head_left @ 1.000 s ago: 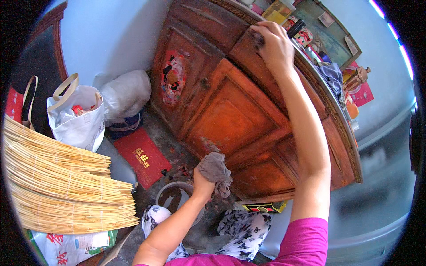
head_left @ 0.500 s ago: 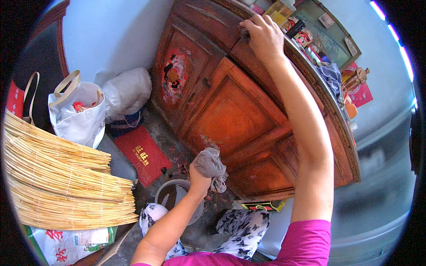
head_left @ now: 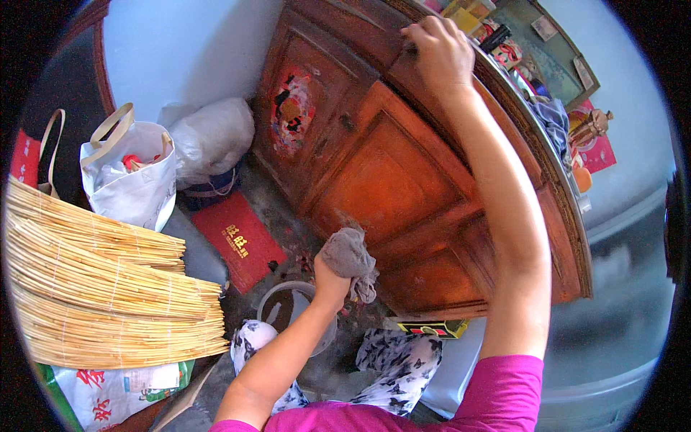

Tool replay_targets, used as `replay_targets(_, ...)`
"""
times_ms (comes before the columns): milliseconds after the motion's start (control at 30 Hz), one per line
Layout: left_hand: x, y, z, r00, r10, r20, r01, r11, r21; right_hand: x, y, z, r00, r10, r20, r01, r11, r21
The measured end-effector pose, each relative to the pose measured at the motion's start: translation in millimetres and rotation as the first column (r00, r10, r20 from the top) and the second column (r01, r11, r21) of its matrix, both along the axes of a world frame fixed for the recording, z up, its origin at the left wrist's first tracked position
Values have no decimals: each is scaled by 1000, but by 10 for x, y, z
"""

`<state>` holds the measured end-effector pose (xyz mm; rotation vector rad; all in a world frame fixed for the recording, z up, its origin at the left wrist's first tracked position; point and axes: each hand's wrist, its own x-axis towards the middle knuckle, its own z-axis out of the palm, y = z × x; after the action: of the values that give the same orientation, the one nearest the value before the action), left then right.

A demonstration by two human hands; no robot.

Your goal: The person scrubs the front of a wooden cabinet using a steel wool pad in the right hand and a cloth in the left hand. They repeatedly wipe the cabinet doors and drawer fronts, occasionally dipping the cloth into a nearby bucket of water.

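In front of me stands a reddish-brown wooden cabinet (head_left: 392, 176) with panelled doors. One door bears a patch of torn, colourful paper (head_left: 293, 111). My right hand (head_left: 444, 57) is up at the cabinet's top edge, its fingers bent against the wood around a small dark wad that they mostly hide. Lower down, my left hand (head_left: 330, 286) grips a crumpled grey rag (head_left: 348, 253) in front of the lower part of the doors. Under my left forearm, a round bucket (head_left: 328, 338) of murky water stands on the floor between my knees.
Reed bundles (head_left: 108, 295), a white tote bag (head_left: 137, 183) and a stuffed clear plastic bag (head_left: 216, 144) are on the left. A red card sheet (head_left: 237, 241) lies on the floor. A bottle (head_left: 464, 16), cloth (head_left: 553, 126) and figurine (head_left: 592, 128) crowd the cabinet top.
The whole view has shifted slightly, so the scene sits a little further right. Both hands keep nearly the same places at the cabinet, and the left still grips the rag.
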<state>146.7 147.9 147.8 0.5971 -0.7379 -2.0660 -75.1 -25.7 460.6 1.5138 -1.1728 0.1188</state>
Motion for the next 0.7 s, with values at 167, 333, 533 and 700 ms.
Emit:
replay_targets(167, 129, 21, 70, 998, -33, 55, 31, 999, 32, 67, 9, -802, 993, -66, -96, 81, 982, 171)
replay_targets(333, 141, -63, 44, 997, -26, 72, 22, 998, 56, 146, 45, -443, 995, -11, -99, 26, 987, 160)
replay_targets(533, -51, -95, 1, 997, 64, -41, -55, 980, 193, -68, 115, 83, 998, -13, 61, 19, 995, -94)
replay_targets(700, -139, -150, -428, 971, 67, -229, 50, 881, 470, 77, 607, -306, 970, 48, 236, -54, 998, 21)
